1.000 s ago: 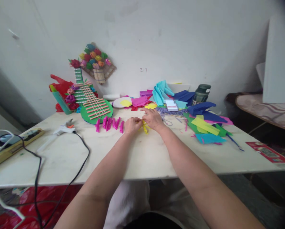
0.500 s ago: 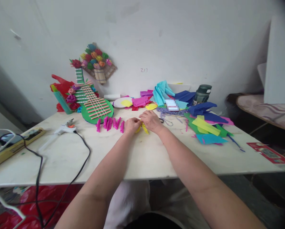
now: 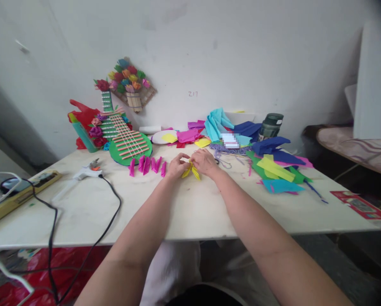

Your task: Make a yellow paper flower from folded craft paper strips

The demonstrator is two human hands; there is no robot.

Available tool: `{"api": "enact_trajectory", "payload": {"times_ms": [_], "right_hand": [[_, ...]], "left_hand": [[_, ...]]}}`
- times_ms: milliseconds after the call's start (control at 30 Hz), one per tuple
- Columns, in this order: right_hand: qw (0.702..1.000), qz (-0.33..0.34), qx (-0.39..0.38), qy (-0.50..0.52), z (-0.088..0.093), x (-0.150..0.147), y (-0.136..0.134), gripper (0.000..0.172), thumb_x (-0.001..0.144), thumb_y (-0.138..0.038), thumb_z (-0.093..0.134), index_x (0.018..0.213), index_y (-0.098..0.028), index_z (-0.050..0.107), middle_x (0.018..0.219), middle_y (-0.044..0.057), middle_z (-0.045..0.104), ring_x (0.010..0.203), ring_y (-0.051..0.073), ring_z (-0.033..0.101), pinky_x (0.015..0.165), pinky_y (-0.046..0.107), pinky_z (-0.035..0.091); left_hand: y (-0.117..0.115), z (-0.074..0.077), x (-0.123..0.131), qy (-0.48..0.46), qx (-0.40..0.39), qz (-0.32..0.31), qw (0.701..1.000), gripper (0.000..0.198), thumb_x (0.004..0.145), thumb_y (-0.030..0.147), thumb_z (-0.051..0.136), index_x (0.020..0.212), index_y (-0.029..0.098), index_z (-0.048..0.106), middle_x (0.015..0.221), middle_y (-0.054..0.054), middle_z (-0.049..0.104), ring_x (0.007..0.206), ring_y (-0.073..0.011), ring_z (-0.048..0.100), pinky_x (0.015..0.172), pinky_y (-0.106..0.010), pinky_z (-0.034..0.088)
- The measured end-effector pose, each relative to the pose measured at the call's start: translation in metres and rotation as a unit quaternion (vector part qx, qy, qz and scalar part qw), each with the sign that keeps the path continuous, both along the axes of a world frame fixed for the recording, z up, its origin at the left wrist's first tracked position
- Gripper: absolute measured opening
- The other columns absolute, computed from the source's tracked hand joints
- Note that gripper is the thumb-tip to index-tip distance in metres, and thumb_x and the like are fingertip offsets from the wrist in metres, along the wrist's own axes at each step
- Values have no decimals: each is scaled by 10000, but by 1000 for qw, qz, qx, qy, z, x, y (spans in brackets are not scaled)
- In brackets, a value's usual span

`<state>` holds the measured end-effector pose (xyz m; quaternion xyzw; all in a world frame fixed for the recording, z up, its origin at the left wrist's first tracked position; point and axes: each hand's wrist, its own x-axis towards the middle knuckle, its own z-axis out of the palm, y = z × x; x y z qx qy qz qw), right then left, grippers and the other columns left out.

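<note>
When looking across the lower frame, see a white table [image 3: 139, 212]; left of centre, a green guitar-shaped craft [image 3: 130, 143]; at centre, the left hand [image 3: 177, 166] and right hand [image 3: 206, 162], both pinching the yellow paper [image 3: 195, 172], visible between and below them.

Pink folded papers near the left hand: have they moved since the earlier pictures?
No. The pink folded papers keep their place beside the green guitar-shaped craft; the slight rightward drift is shared by the whole view.
</note>
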<state>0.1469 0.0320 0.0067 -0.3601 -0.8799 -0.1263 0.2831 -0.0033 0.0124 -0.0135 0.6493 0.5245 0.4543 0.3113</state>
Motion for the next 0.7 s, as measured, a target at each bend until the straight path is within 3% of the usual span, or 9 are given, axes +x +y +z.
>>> {"api": "enact_trajectory", "payload": {"times_ms": [167, 433, 700], "right_hand": [[999, -18, -23, 32, -2, 2, 3, 132, 717, -141, 516, 765, -203, 622, 754, 40, 613, 841, 190, 504, 746, 302, 328], [997, -35, -33, 59, -1, 2, 2, 96, 708, -174, 543, 752, -215, 618, 738, 23, 600, 767, 165, 513, 715, 271, 345], [997, 7, -34, 65, 1, 3, 0, 162, 708, -118, 509, 804, -205, 606, 805, 19, 630, 828, 173, 497, 752, 279, 348]], "left_hand": [[-4, 4, 0, -53, -38, -74, 995, 423, 587, 230, 558, 996, 193, 457, 647, 28, 600, 470, -74, 485, 460, -183, 357], [-3, 5, 1, -72, -62, -75, 993, 354, 557, 193, 603, 886, 175, 474, 661, 15, 595, 462, -74, 490, 448, -188, 368], [-6, 7, 1, -72, -56, -78, 993, 366, 573, 185, 597, 914, 184, 465, 604, 29, 582, 415, -63, 449, 412, -173, 331]]}}
